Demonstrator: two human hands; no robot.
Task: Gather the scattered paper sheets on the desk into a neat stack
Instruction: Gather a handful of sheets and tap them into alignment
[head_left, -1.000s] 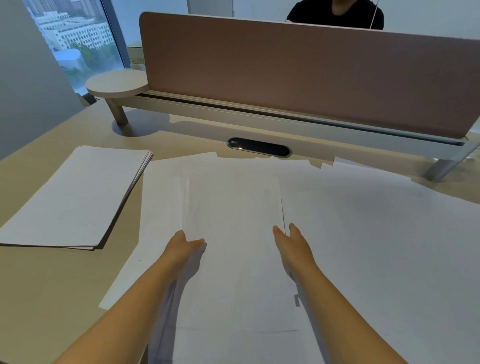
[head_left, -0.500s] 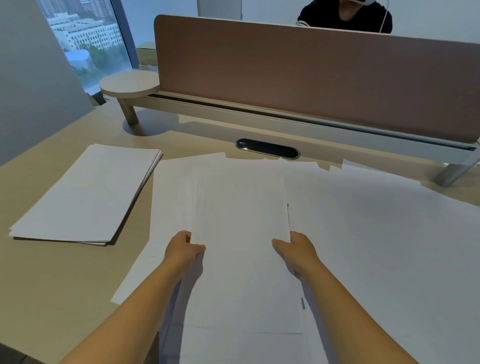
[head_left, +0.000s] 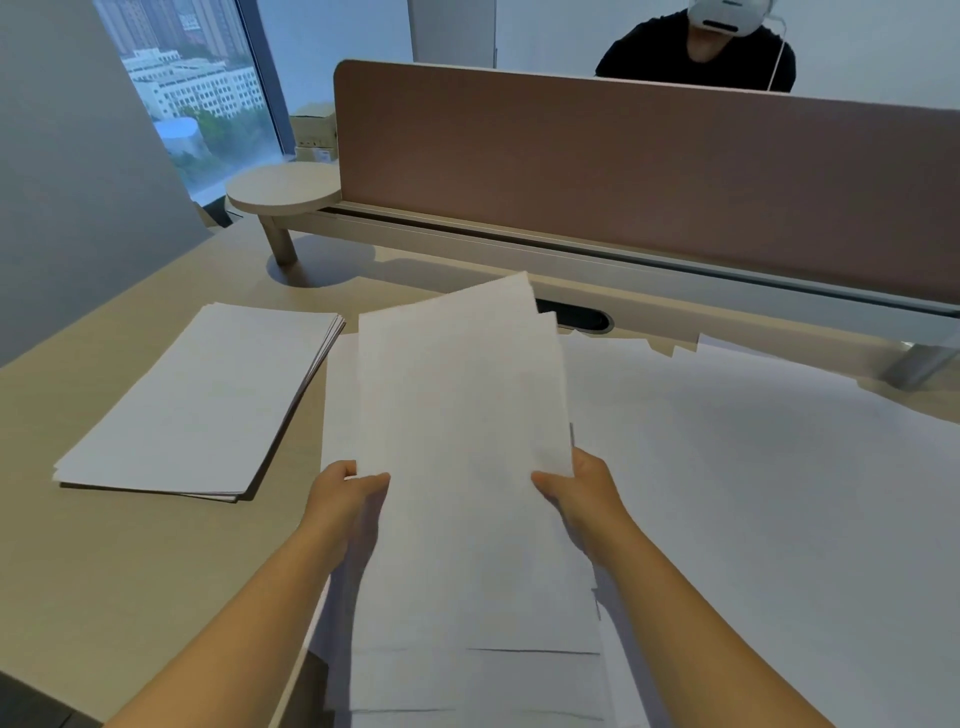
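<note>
White paper sheets (head_left: 462, 415), several together with their far corners fanned apart, are held up between both hands above the middle of the pale wooden desk (head_left: 130, 561), their far end tilted upward toward the brown fabric divider panel (head_left: 649, 171). The left hand (head_left: 345, 493) pinches the left edge of the bundle, thumb on top and fingers hidden beneath; the right hand (head_left: 576, 491) pinches the right edge the same way. More loose white sheets (head_left: 753, 493) lie spread flat over the desk to the right and under the held bundle. A neat stack of white paper (head_left: 202, 400) rests on the desk to the left, apart from the hands. Behind the divider sits a person in a black top (head_left: 696, 57).
</note>
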